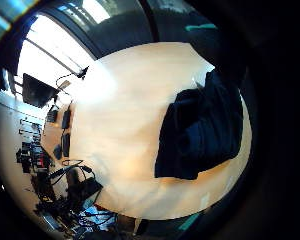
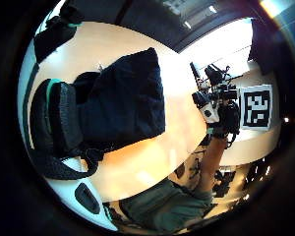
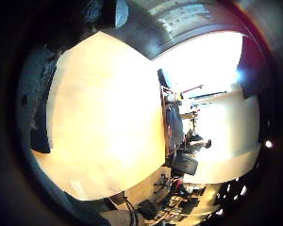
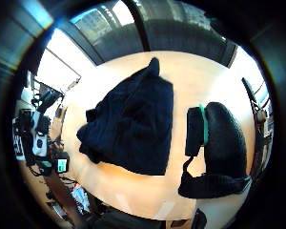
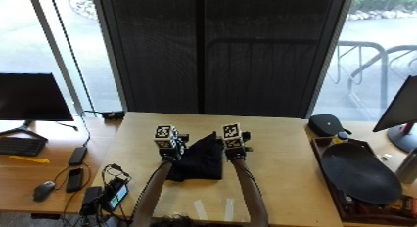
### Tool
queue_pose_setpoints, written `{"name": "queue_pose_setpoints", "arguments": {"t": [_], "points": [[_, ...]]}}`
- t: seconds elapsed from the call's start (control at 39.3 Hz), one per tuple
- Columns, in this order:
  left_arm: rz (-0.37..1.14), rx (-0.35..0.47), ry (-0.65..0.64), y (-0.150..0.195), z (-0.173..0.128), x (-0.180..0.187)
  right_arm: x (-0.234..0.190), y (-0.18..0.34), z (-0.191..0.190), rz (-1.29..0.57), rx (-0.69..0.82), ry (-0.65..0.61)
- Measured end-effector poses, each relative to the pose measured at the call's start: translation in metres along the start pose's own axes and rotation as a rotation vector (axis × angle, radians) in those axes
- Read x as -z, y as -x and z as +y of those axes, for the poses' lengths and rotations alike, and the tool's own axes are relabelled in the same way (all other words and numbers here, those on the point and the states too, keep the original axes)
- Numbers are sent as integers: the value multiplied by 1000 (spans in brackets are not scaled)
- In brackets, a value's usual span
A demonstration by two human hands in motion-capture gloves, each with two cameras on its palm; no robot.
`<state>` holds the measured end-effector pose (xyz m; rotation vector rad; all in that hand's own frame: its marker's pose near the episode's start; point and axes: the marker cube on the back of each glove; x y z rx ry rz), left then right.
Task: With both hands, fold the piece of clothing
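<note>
We see a dark navy garment [image 5: 198, 162] lying bunched on the wooden table [image 5: 280, 163] between our left hand [image 5: 171, 147] and right hand [image 5: 236, 147]; we cannot tell either hand's grip

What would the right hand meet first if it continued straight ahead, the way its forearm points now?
Probably only bare table, as far as the outside view shows: the right hand points toward the far edge, the dark garment beside it.

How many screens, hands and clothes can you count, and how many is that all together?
Screens: 2, a monitor on the left desk and another monitor at the right edge.
Gloved hands: 2, left hand and right hand.
Clothes: 1, the dark garment on the table.
Total: 5
</note>
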<state>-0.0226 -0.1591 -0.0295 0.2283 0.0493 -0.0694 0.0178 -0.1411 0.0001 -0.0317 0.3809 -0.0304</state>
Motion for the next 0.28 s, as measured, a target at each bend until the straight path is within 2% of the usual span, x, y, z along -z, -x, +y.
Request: {"name": "queue_pose_setpoints", "arguments": {"t": [0.05, 0.2, 0.28], "points": [[37, -11, 48, -7, 5, -5, -7, -4, -8, -3, -21, -25], [38, -39, 75, -10, 1, -21, -15, -12, -14, -63, -41, -32], [3, -46, 3, -4, -13, -24, -13, -15, -11, -61, -56, -25]]}}
